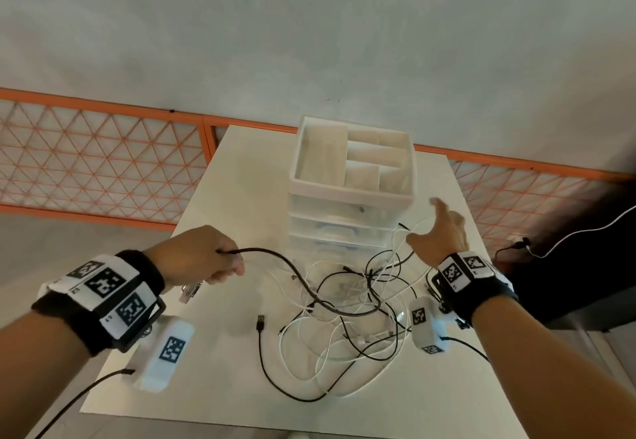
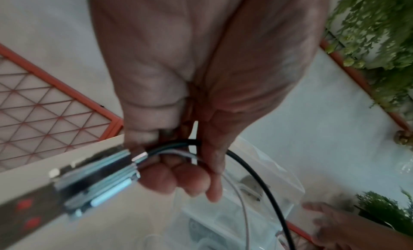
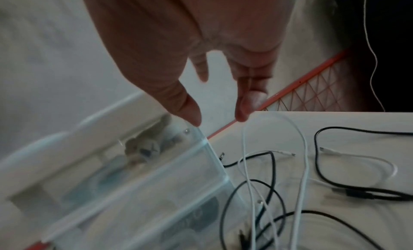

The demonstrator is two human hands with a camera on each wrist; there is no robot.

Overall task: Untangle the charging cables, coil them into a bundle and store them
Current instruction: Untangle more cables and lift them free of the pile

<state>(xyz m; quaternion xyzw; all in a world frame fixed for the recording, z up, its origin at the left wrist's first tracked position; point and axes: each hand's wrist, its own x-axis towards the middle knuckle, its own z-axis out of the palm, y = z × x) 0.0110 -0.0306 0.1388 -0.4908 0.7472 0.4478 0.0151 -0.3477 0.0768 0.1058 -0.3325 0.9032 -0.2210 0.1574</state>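
A tangle of black and white charging cables (image 1: 347, 314) lies on the white table (image 1: 213, 387) in front of a clear drawer organiser (image 1: 347, 218). My left hand (image 1: 206, 259) is raised at the left and grips a thick black cable (image 1: 275, 259) that runs down into the tangle. In the left wrist view the left hand (image 2: 178, 165) also holds a thin white cable (image 2: 236, 188) and a metal connector (image 2: 100, 188). My right hand (image 1: 437, 228) hovers by the organiser's right side, fingers spread, holding nothing. The right wrist view has the right hand (image 3: 219, 119) above a white cable loop (image 3: 301, 144).
The organiser's top tray (image 1: 354, 194) has several empty compartments. An orange lattice railing (image 1: 103, 156) runs behind the table. A black USB plug (image 1: 261, 321) lies at the tangle's left. Bare tabletop lies at the front left and front right.
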